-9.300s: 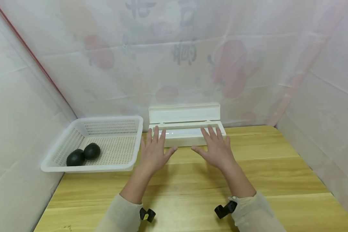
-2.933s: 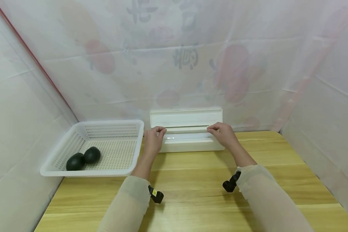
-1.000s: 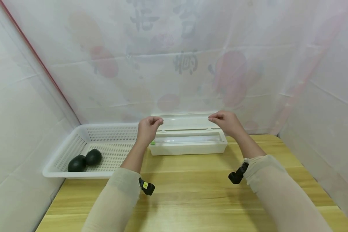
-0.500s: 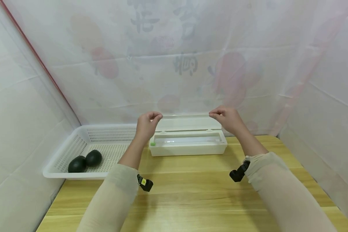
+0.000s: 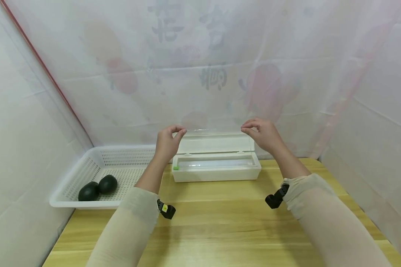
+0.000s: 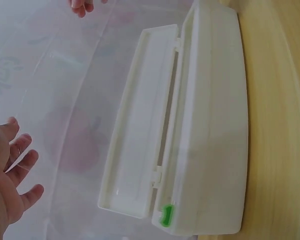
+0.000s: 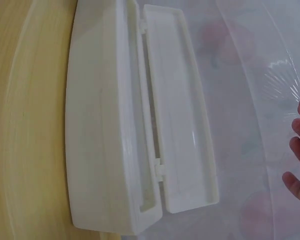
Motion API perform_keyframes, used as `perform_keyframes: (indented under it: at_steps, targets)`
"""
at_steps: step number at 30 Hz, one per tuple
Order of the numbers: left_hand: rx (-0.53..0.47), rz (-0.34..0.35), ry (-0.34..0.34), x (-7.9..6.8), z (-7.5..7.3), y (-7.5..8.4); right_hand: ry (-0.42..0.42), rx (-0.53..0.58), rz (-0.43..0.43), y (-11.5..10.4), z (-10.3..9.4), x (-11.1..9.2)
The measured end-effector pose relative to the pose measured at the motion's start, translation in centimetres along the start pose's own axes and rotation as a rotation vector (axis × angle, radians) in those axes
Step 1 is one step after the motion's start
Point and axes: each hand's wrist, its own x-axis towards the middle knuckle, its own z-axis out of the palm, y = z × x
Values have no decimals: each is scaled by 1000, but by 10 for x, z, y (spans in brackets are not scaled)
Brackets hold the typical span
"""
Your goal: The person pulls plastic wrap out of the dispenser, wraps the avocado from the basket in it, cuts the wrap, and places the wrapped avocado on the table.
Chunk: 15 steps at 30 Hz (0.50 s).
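Observation:
A clear sheet of cling film (image 5: 200,130), hard to make out, stretches between my raised hands. Its wrinkles catch light in the right wrist view, where the film (image 7: 282,82) runs toward the fingers. My left hand (image 5: 167,144) pinches its left corner with thumb and fingers; my right hand (image 5: 264,136) pinches the right corner. Below them on the table sits a long white cling film dispenser box (image 5: 217,175), its hinged lid (image 5: 217,144) tipped back. A pale roll (image 5: 217,163) lies inside. A green slider (image 6: 166,215) is at the box's left end.
Left of the box stands a white perforated basket (image 5: 87,204) holding two dark green, avocado-like fruits (image 5: 107,184). The wooden table (image 5: 220,226) ends at a patterned plastic curtain (image 5: 200,89) behind the box; pale sheeting hangs on both sides.
From the box's opening, both hands have risen with the film's edge pinched, drawing it up past the lid's top. Over the last second they climb slightly further. Basket and fruits are unmoved.

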Motion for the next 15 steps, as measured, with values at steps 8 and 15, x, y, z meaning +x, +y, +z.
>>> perform_keyframes:
  at_steps: [8, 15]
  targets:
    - [-19, 50, 20, 5, -7, 6, 14, -27, 4, -7, -6, 6]
    - [-17, 60, 30, 9, -14, 12, 29, -44, -33, -15, -15, 12]
